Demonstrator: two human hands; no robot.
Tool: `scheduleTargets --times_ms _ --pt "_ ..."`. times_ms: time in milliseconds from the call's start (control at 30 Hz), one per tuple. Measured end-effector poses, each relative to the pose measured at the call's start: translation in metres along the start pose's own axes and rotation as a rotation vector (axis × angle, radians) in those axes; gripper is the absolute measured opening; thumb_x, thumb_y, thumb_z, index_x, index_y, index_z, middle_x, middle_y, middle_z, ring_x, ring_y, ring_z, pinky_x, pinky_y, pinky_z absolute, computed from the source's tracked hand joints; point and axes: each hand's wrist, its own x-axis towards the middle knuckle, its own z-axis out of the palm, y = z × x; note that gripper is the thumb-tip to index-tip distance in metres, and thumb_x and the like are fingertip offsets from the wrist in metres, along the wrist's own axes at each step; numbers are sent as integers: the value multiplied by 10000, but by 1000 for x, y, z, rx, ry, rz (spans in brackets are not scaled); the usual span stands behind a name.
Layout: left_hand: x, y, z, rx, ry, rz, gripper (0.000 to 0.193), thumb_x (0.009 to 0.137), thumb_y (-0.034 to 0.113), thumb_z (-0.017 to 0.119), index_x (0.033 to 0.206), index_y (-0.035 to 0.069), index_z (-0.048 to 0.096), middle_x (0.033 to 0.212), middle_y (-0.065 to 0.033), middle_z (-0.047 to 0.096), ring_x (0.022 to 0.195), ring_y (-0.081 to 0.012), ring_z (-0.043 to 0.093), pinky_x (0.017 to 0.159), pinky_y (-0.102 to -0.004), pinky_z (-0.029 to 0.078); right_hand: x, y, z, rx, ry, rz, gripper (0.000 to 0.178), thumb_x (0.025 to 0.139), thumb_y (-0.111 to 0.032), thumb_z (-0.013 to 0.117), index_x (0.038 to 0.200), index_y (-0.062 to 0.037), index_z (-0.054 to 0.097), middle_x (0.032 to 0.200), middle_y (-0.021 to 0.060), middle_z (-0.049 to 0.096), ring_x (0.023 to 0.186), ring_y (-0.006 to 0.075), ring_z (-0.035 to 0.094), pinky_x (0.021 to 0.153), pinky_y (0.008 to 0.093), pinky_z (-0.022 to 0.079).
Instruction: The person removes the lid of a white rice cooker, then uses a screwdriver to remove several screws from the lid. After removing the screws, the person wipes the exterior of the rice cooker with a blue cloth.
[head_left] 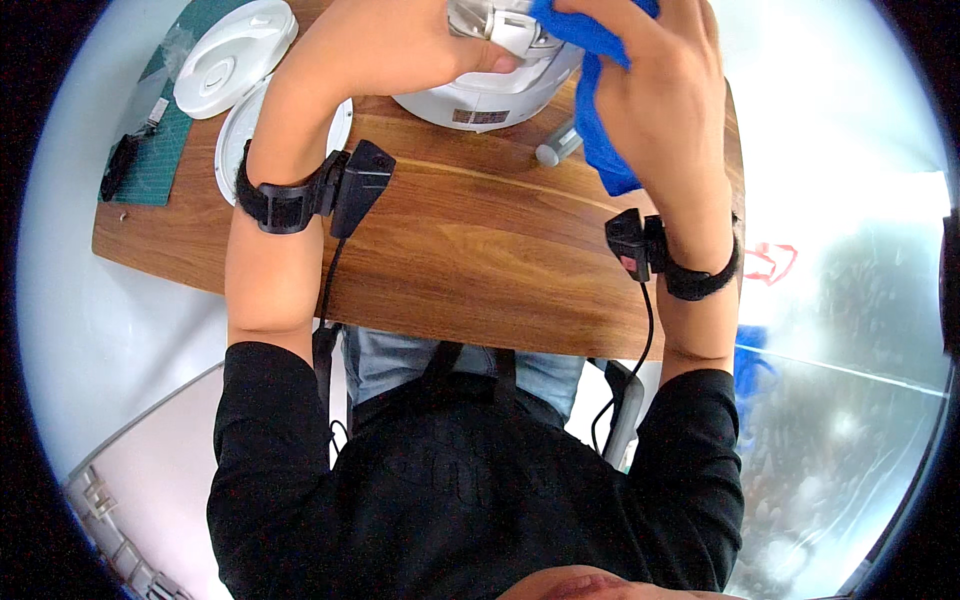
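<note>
At the far edge of the view stands a white rounded appliance (475, 103) with a dark label on its near side; its upper part is cut off. My left hand (420, 42) is closed on a white and clear fitting (513, 32) at its top. The thumb shows there, while the other fingers are out of view. A bunched blue cloth (603, 125) is in my right hand (665, 95), pressed near the same fitting and hanging down beside the appliance. Some of the right fingers are hidden or cut off.
A white oval lid (235, 60) and a round white disc (338, 128) lie to the left, partly over a green cutting mat (160, 165) with a small black item (122, 165). A grey cylinder (558, 147) rests by the cloth. The wooden table's (480, 260) front edge is near my body.
</note>
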Motion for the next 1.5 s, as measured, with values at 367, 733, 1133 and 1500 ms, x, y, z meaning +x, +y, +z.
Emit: scheduleTargets --times_ms 367,733,1133,1500 --pt "5 -9 4 -42 -33 -43 349 678 208 901 911 66 683 901 -149 714 929 -334 654 955 -411 358 -16 32 16 -1 163 9 310 711 75 706 973 -70 783 1182 218 633 1064 404 604 899 469 510" --pt "0 2 0 17 11 18 355 676 201 896 909 70 662 887 -136 694 930 -330 650 927 -402 370 -23 18 20 21 121 28 379 688 99 639 990 -77 784 1222 241 596 1095 427 573 904 493 501" --pt "2 -3 3 13 -13 -22 356 689 216 895 918 65 667 900 -149 699 941 -339 652 948 -412 369 -31 4 20 -59 107 27 351 716 107 663 996 -66 784 1230 260 591 1119 433 570 919 489 503" --pt "0 12 -1 61 4 -13 354 674 191 906 904 81 661 879 -126 701 912 -326 650 953 -422 359 -36 12 20 70 124 66 349 712 103 664 988 -72 789 1234 248 589 1137 425 563 926 486 508"
